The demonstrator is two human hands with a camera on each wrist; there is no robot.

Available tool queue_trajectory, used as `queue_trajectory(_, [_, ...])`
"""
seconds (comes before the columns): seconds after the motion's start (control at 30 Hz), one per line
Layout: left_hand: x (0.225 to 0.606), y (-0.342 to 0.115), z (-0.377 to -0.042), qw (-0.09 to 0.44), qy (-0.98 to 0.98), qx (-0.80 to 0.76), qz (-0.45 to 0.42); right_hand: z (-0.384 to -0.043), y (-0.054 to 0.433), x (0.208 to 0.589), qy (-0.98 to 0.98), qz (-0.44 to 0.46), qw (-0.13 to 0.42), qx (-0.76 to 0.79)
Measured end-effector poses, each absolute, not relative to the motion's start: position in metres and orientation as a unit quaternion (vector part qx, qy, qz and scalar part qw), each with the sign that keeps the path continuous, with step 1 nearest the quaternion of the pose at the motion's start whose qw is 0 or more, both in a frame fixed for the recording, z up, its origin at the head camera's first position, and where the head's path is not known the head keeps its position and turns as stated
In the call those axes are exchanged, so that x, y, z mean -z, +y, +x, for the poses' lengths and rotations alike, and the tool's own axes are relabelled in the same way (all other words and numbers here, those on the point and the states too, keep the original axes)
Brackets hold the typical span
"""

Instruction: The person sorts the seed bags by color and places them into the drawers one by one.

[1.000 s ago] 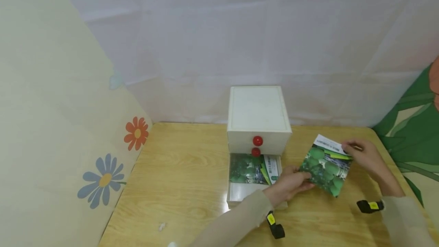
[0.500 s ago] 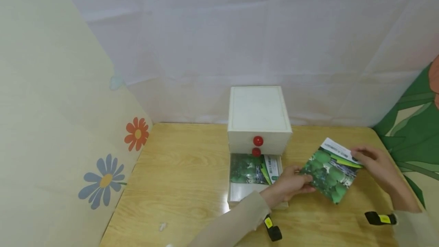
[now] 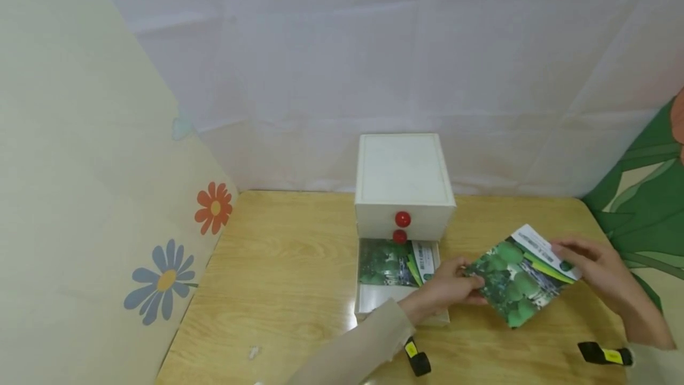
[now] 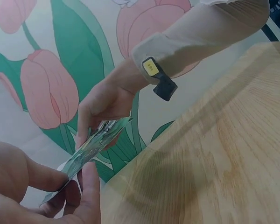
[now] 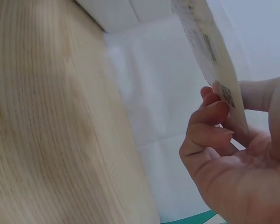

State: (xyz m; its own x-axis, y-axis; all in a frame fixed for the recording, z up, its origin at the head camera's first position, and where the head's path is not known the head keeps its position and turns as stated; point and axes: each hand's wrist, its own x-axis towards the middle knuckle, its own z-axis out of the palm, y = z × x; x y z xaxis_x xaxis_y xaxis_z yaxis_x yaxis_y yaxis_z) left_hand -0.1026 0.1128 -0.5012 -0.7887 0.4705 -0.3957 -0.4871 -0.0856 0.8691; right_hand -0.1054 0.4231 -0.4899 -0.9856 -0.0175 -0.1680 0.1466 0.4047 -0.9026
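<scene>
Both of my hands hold a flat green packet with a leaf picture and a white printed strip, raised over the table right of the small cabinet. The left hand pinches its left corner between thumb and fingers. At the opposite corner, by the white strip, the right hand grips it. The packet's pale back, with a barcode and a square code, faces the right wrist camera. A similar packet lies in the pulled-out lower drawer, just left of the left hand.
A white cabinet with red knobs stands at the back middle of the wooden table. A white cloth hangs behind. Flower-printed panels border both sides. A small clear scrap lies front left.
The held packet has moved right and slightly toward me, turning clockwise. My right hand has moved right and down with it; the left hand has barely moved. Cabinet and drawer stay put.
</scene>
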Motion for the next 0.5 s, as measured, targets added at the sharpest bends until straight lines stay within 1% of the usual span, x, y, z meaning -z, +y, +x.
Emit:
queue_trajectory(0.23, [0.499,0.099,-0.104,0.336,0.621,-0.708,0.002,-0.098,0.421,0.492,0.835,0.017,0.092,0.542])
queue_trajectory(0.37, [0.498,0.092,-0.106,0.335,0.633,-0.698,0.004,-0.096,0.422,0.493,0.805,-0.011,0.109,0.583])
queue_trajectory(0.5, [0.500,0.085,-0.108,0.335,0.639,-0.692,0.017,-0.096,0.420,0.494,0.775,-0.016,0.126,0.619])
